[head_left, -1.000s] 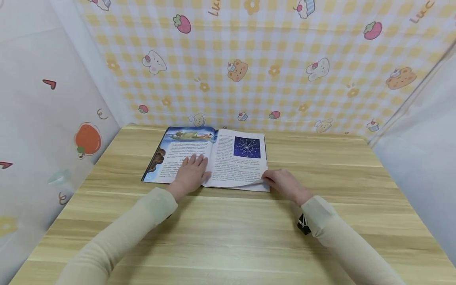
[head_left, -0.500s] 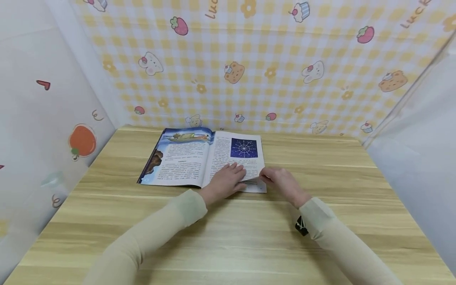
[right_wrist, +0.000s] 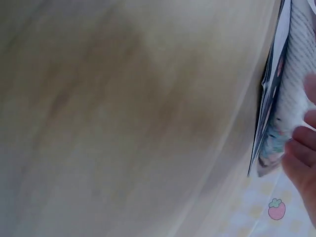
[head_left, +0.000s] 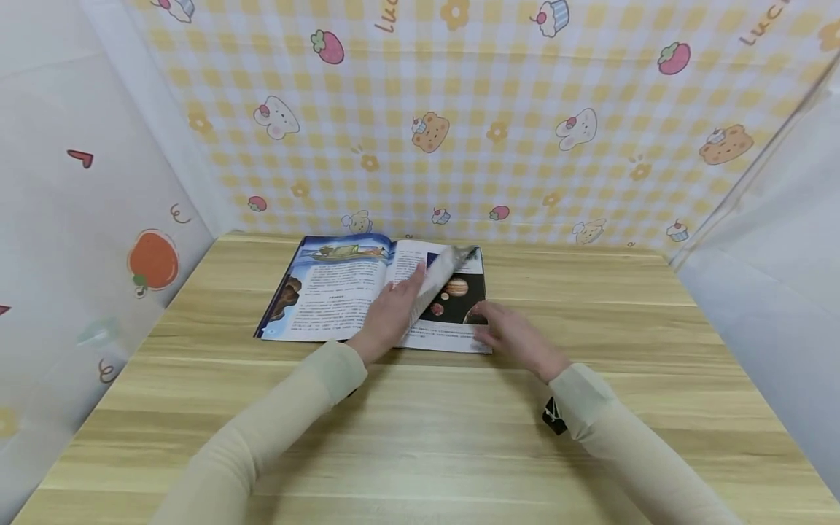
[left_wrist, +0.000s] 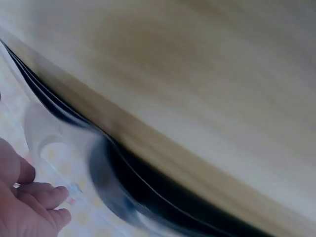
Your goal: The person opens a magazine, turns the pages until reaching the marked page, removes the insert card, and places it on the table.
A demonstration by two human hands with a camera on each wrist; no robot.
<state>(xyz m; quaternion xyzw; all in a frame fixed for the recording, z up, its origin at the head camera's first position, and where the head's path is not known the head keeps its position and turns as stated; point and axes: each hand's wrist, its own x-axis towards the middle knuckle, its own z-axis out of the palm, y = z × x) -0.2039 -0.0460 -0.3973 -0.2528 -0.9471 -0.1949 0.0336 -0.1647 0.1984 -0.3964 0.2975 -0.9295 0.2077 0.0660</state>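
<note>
An open illustrated book (head_left: 335, 306) lies near the back of the table. My left hand (head_left: 387, 313) holds a curled right-hand page (head_left: 434, 281) by its free side, its thumb hidden behind the paper in the head view. Below that page shows another with planets on black (head_left: 456, 310). At the book's lower right edge, my right hand (head_left: 518, 335) touches the lower page with loosely bent fingers. In the left wrist view, the fingers (left_wrist: 47, 197) sit close together beside the blurred paper. The right wrist view has the curled page (right_wrist: 296, 79) alongside loose fingers (right_wrist: 301, 143).
The wooden table (head_left: 420, 437) extends in front of the book and to both sides. Behind stands a yellow checked cloth wall (head_left: 499, 168) with cartoon prints. White sheets (head_left: 59, 219) flank the table. A small black object (head_left: 554, 415) hangs at the right cuff.
My left hand went right onto the right-hand page, then back left, drawing the page up and over. My right hand let go of the page's corner. The planet picture came into view.
</note>
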